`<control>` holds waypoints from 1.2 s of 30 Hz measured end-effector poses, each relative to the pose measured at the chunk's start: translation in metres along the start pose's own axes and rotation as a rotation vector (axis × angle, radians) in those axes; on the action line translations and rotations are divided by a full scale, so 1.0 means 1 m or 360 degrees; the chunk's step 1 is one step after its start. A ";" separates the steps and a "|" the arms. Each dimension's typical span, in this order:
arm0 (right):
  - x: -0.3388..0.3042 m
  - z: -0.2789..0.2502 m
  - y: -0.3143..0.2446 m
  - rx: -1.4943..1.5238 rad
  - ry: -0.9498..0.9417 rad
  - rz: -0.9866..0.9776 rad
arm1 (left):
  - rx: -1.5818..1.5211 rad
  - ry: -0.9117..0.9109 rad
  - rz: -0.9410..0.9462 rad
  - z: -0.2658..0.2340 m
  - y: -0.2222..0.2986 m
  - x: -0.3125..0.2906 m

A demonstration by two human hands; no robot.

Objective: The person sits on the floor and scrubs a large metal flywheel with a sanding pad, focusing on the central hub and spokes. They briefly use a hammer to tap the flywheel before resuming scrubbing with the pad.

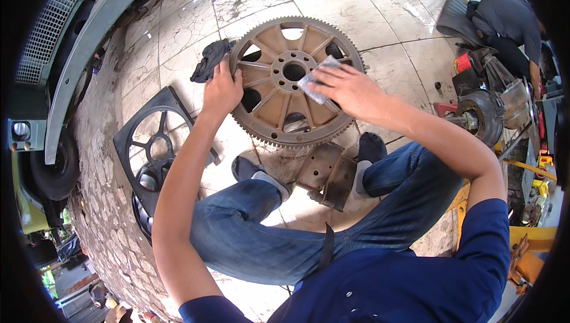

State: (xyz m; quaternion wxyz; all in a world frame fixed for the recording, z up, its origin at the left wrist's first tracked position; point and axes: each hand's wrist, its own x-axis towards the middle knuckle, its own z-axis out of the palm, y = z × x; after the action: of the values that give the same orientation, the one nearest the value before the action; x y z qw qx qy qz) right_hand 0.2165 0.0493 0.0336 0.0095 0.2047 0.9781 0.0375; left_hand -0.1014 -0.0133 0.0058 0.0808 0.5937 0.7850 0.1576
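A large brown metal flywheel (270, 79) with a toothed rim and a ring of bolt holes round its hub stands before me, its spoked face toward me. My left hand (224, 89) grips its left edge, thumb on the near face and fingers at the rim. A crumpled grey cloth (317, 88) lies against the spokes just right of the hub. My right hand (345, 88) presses it there, the fingers laid over it. Beside the left rim, a black rag (209, 62) rests on the floor. What supports the flywheel is mostly hidden.
A rusty metal bracket (326, 171) lies between my feet. At left, a black fan shroud (138, 139) rests near a vehicle bumper (80, 44). Machine parts (484, 112) crowd the right side, where another person (510, 23) bends over. Cracked white tiles (338, 5) cover the floor.
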 end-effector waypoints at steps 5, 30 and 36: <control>-0.007 -0.023 0.016 0.0077 -0.0096 0.0233 | 0.0010 0.0000 0.0002 0.000 -0.002 0.000; -0.089 -0.023 0.002 0.0245 -0.0081 0.0176 | -0.0176 0.0085 0.0081 0.008 -0.007 0.002; -0.081 -0.019 0.016 0.0311 -0.0082 0.0311 | -0.0135 0.0064 0.0080 0.005 -0.007 0.001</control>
State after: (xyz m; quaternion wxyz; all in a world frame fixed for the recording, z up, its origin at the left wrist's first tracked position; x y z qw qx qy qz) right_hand 0.2965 0.0299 0.0539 0.0108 0.2999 0.9518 -0.0625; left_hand -0.1065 -0.0133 -0.0012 0.0861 0.6061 0.7639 0.2044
